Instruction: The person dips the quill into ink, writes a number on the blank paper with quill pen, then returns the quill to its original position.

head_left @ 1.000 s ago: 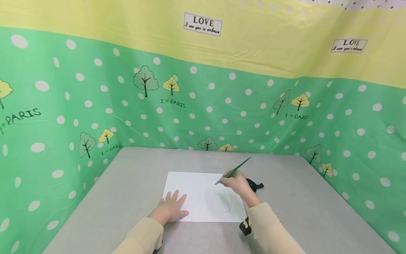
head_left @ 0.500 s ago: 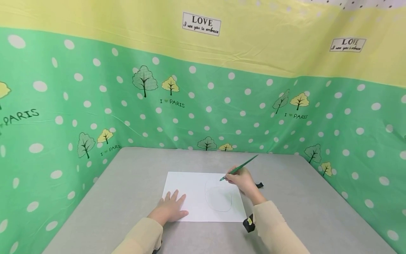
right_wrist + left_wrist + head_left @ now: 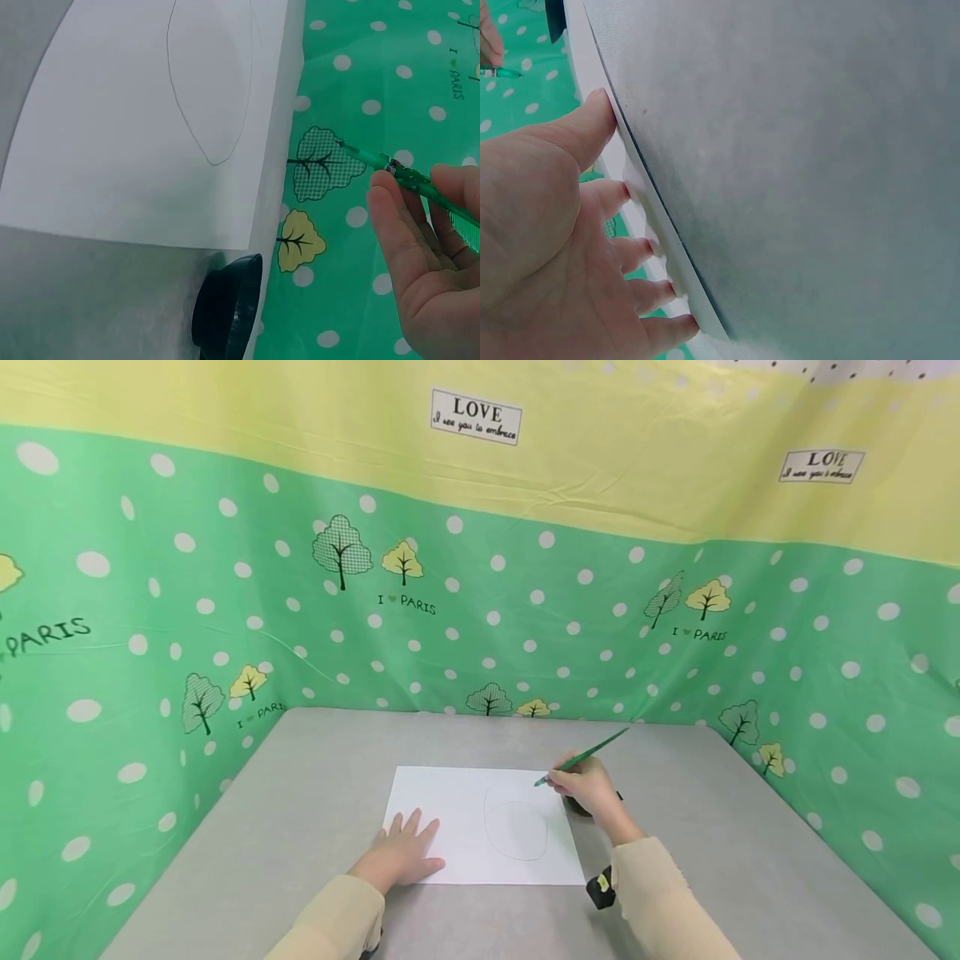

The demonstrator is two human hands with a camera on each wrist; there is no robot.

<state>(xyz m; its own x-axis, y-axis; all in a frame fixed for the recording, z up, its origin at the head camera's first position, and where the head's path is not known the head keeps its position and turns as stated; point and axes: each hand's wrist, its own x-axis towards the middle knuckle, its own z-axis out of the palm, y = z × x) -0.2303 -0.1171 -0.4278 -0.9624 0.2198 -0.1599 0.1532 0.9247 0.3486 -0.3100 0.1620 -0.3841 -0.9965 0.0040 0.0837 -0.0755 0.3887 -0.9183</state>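
Observation:
A sheet of white paper (image 3: 457, 789) lies on the grey table, bearing a thin drawn line (image 3: 169, 67) that curls into a loop on its right half. My left hand (image 3: 405, 852) rests on the paper's lower left part with fingers spread; the left wrist view shows its fingertips along the sheet. Near the paper's upper right corner, my right hand (image 3: 588, 783) pinches a slim green pen (image 3: 592, 752) with a long tapering tail. In the right wrist view the pen's tip stands clear of the sheet.
A black rounded object (image 3: 225, 307) sits beside the paper's right edge, partly hidden by my right hand in the head view. A black block with a yellow mark (image 3: 600, 887) is at my right wrist. Patterned green and yellow cloth (image 3: 480, 610) surrounds the grey table (image 3: 337, 743).
My right hand has moved to the right with the pen, from above the drawn shape toward the corner. The loop's top now shows a closing line. My left hand has stayed put.

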